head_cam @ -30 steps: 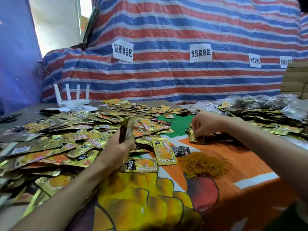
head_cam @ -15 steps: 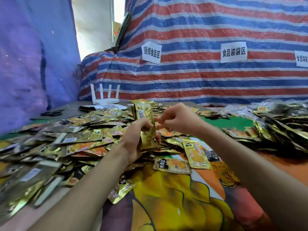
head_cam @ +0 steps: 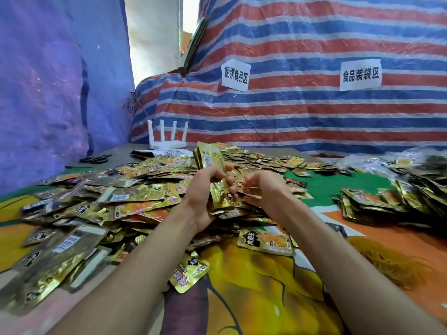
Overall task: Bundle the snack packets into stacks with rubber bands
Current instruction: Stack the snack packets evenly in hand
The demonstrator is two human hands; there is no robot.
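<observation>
Printed tablecloth [head_cam: 254, 298] spanned the whole bench under my grip. Loose packets [head_cam: 135, 199] heaped left of and behind the left hand, spilling toward me; a few lay flat below both wrists. Bundled stacks [head_cam: 372, 201] sat well right of the right hand. Rubber-band pile [head_cam: 391, 264] was right of and nearer to me than the right hand, beside my right forearm.

Held stack [head_cam: 210, 158]: up off the cloth, on end, long axis near vertical and leaning slightly left at the top. Barcode side faced me.

Left hand [head_cam: 203, 189] was clenched round the stack's middle, fingers wrapped across the front. The top stuck out above the fist, the bottom edge below it.

Right hand [head_cam: 266, 189] was just right of the stack at the same height, fingers curled, tips touching the stack's right edge. A thin orange strip showed at those fingertips. I couldn't tell if that was a band pinched there or a packet behind.

My read: banding step on this stack. The key relation was that the stack lay directly left of the right hand, with its free top end the clearest way on. A loop would go over the top and down to the fist. Risk: foil packets fanning out if the left hand eased off.
</observation>
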